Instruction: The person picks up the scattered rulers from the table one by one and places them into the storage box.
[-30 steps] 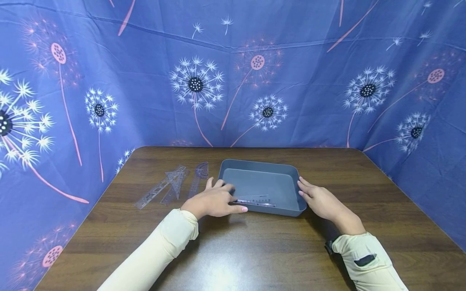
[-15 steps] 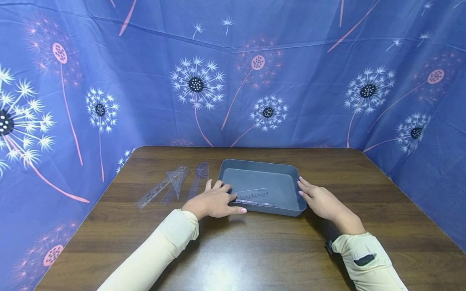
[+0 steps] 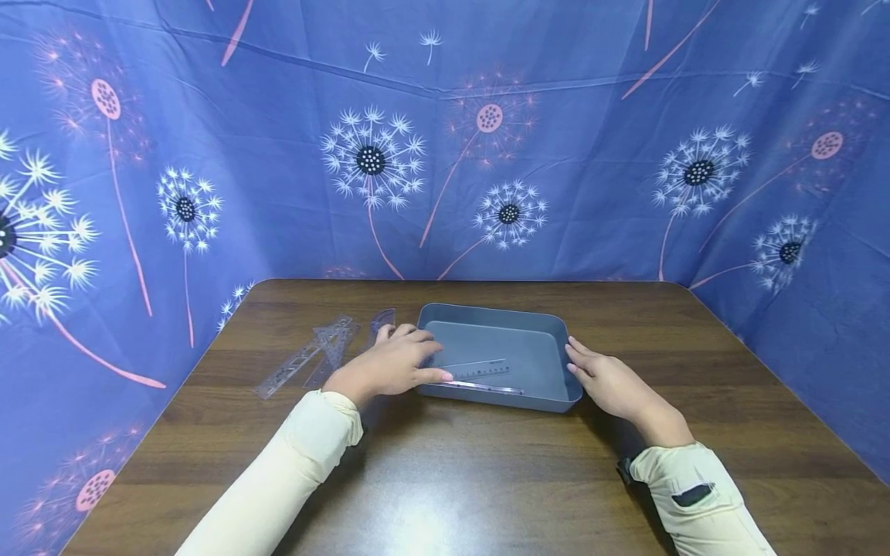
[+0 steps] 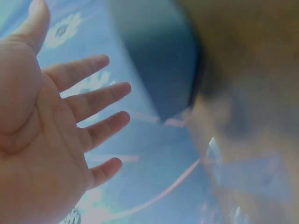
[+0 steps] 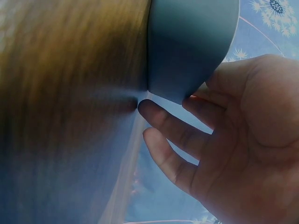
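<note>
A shallow grey tray [image 3: 501, 347] sits mid-table. Inside it near the front wall lie a clear ruler [image 3: 487, 371] with black marks and a narrow shiny transparent strip [image 3: 490, 388]. My left hand [image 3: 389, 363] hovers at the tray's left end with fingers spread and holds nothing; its palm shows in the left wrist view. My right hand [image 3: 615, 390] rests its extended fingers against the tray's right wall, and in the right wrist view the fingers [image 5: 201, 109] meet the tray's corner. A clear protractor [image 3: 384, 318] lies left of the tray, partly hidden by my left hand.
A clear ruler [image 3: 288, 371] and a clear set square [image 3: 335, 340] overlap at the left of the brown wooden table [image 3: 473, 479]. Blue cloth [image 3: 445, 154] with a dandelion print hangs behind the table and on both sides.
My left hand has lifted off the tray's front left corner and shifted left and back, now overlapping the protractor. The ruler in the tray has settled flatter. My right hand stays at the tray's side.
</note>
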